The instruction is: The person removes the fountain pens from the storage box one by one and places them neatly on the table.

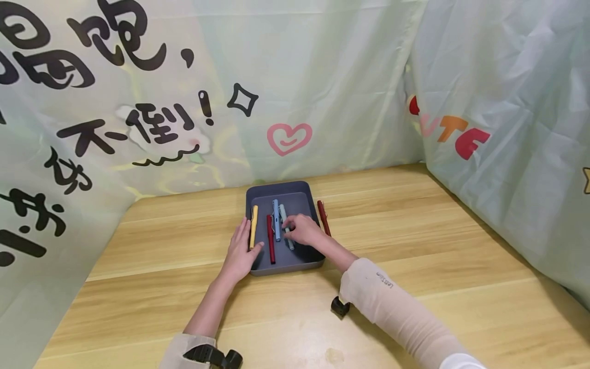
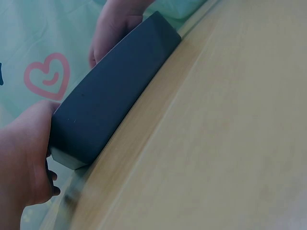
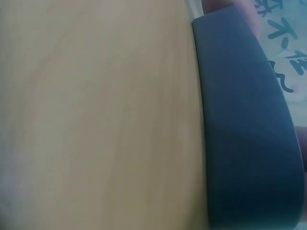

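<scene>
A dark grey rectangular tray (image 1: 301,261) lies on the wooden table. My left hand (image 1: 238,256) grips its left side, fingers along the outer wall and thumb over the rim; the left wrist view shows this hand at the tray's corner. Reaching in over the right side, my right hand (image 1: 303,229) holds a pale green pen (image 1: 290,244) with curled fingers. Just left of that pen are a blue pen (image 1: 276,218) and a dark red pen (image 1: 271,243). A yellow pen (image 1: 254,225) lies along the left wall. The tray wall hides most of both hands in the wrist views.
Another dark red pen (image 1: 323,218) lies on the table just outside the tray's right wall. Printed cloth (image 1: 350,102) hangs behind the table and along its right side. Wood tabletop (image 1: 415,230) extends around the tray.
</scene>
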Available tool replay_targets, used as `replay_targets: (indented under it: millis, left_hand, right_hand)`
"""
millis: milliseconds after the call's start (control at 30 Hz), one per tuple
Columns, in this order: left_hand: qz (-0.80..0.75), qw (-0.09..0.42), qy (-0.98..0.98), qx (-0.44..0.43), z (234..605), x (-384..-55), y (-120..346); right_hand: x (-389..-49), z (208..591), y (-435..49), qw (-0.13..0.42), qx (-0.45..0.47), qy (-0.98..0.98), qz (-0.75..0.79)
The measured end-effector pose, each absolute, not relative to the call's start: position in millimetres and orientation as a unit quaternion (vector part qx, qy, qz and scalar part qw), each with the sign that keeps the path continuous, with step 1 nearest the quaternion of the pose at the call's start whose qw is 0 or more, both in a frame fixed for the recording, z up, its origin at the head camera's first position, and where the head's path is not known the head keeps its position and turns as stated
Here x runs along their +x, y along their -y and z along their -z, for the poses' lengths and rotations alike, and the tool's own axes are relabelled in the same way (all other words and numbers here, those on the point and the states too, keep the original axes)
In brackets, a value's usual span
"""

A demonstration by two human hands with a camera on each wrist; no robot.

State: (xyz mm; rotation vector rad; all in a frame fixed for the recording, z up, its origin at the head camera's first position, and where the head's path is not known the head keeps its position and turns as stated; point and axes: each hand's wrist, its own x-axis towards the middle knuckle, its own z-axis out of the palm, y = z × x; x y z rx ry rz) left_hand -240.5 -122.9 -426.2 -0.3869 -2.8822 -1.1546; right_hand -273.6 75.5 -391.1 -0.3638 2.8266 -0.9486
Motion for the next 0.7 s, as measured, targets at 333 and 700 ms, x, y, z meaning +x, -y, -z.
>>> replay_targets:
  millis: [333, 700]
  left_hand:
    - [0.368, 0.004, 0.922, -0.124, 426, -241, 122]
    - [0.366, 0.003, 0.923, -0.123, 427, -242, 123]
  right_hand:
    - [-274, 394, -76, 0.054, -0.122, -0.947, 0.291]
    - [-274, 402, -70, 0.042, -0.103, -0.953, 0.283]
